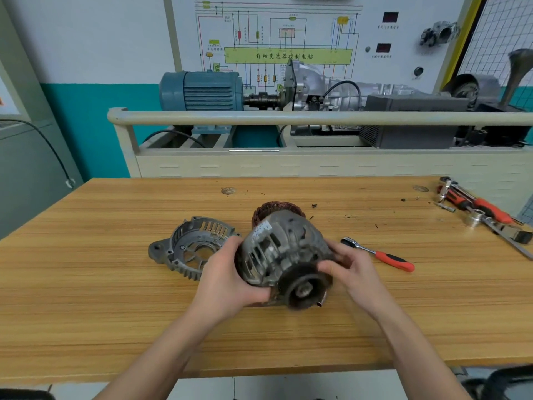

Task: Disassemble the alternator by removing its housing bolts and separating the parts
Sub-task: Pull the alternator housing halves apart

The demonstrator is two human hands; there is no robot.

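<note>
Hands hold the alternator [284, 255] just above the counter [115, 298], near its middle, pulley toward the camera. Left hand [230, 280] has its grip closed around the housing's left side; right hand [350, 272] grips the right side, thumb by the pulley. Copper windings [277, 209] show at the far end. A removed cover [187, 248] lies left, a ratchet [380, 255] right, more tools [478, 210] at the far right.

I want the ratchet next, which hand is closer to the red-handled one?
Right. The right hand grips the alternator's pulley side just left of the ratchet; the left hand is across the alternator.
</note>
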